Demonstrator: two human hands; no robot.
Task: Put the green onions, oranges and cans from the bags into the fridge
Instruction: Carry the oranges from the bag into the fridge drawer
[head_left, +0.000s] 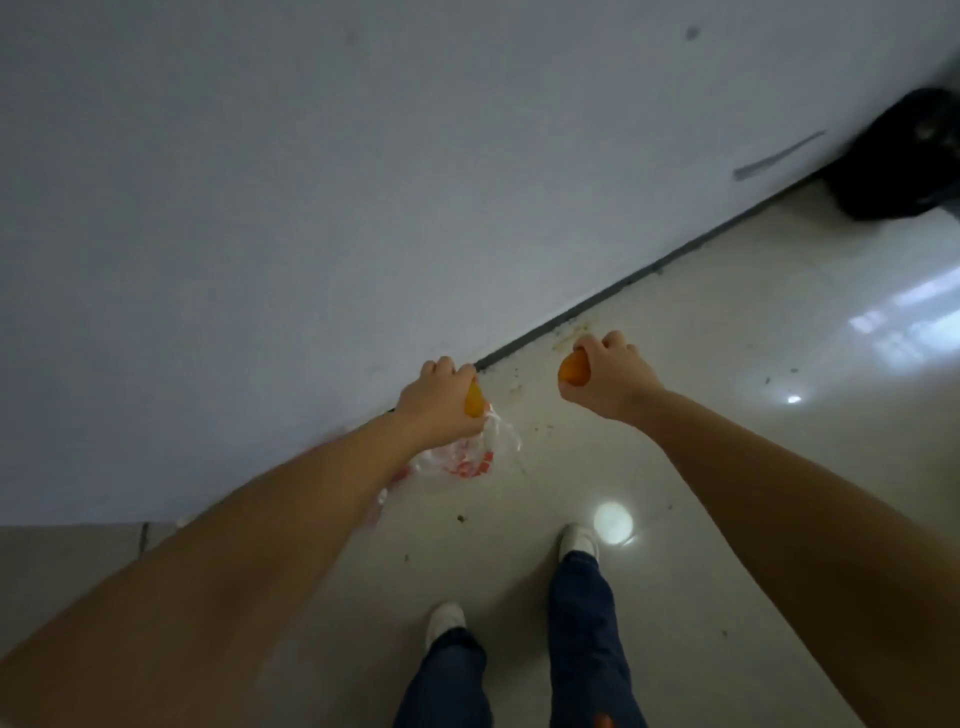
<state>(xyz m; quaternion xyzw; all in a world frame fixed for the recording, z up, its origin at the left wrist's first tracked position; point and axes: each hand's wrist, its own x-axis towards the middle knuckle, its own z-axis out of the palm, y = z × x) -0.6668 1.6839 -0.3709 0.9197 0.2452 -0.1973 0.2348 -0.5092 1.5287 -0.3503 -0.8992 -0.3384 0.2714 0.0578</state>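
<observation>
Head view: an orange (573, 372) is clasped in the right hand (608, 376), a second orange (474, 402) in the left hand (441, 400), both fingers curled tight; the fridge is nowhere seen, possibly behind.

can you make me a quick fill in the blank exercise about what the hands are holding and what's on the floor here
1. Each hand, the left hand and the right hand, grips one ____.
2. The clear plastic bag with red print lies on the floor below the ____ hand.
3. The dark bin stands at the upper ____ of the view.
4. The person's shoes are ____ in colour.

Missing words: orange; left; right; white
</observation>
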